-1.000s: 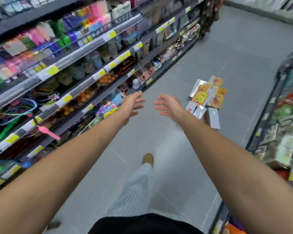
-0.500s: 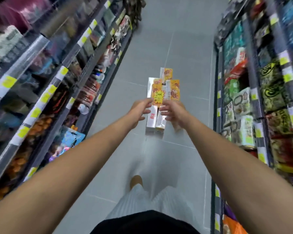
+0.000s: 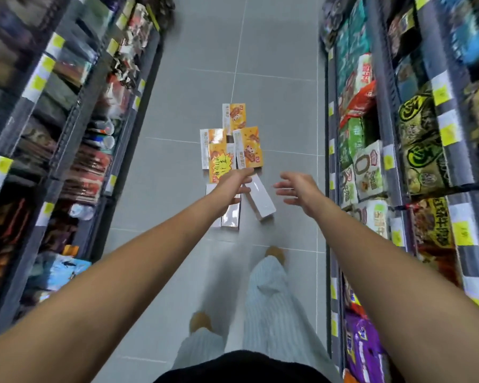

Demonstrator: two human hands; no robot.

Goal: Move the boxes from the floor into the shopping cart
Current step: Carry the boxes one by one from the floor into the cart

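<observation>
Left grip (image 3: pixel 234 183) & right grip (image 3: pixel 296 187) are both spread, fingers straight, holding nothing, stretched fwd w/ a gap between them. Boxes (image 3: pixel 234 150) lie in a loose cluster on the floor (image 3: pixel 177 106), mid-aisle, w/ the left grip overlapping them in view; contact can't be told. Stocked shelves (image 3: pixel 415 139) line both floor edges.
</observation>
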